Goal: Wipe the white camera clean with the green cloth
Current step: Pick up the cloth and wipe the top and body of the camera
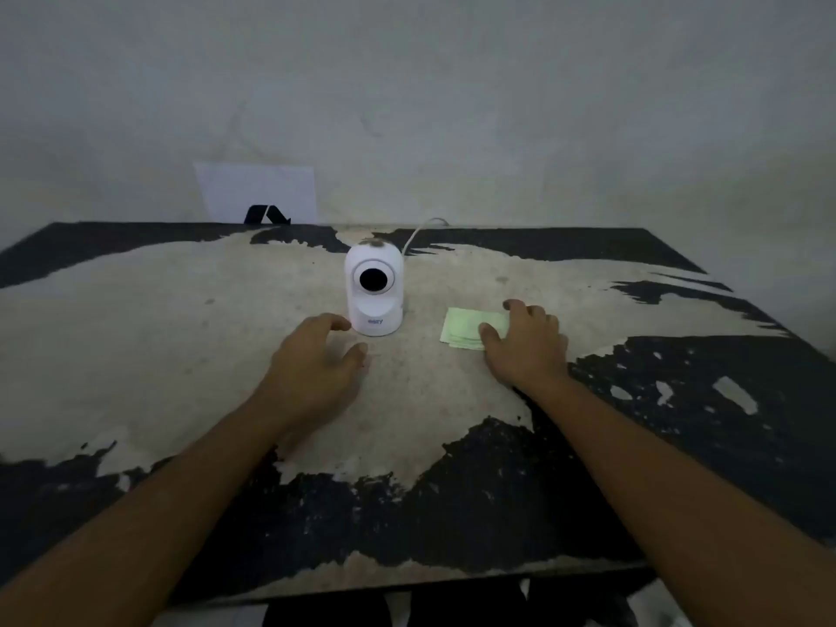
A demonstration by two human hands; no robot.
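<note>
The white camera (374, 291) stands upright at the table's middle, its round black lens facing me and a dark smudge on its top. A white cable (420, 233) runs from behind it over the far edge. My left hand (314, 368) hovers just left of the camera's base, fingers spread and curved, holding nothing. A folded pale green cloth (466, 328) lies flat to the right of the camera. My right hand (527, 341) rests on the cloth's right side, thumb and fingers pressing its edge.
The table (181, 310) has a worn top, pale in the middle with black patches at the edges. A white sheet with a black mark (260, 192) leans against the grey wall behind the far edge.
</note>
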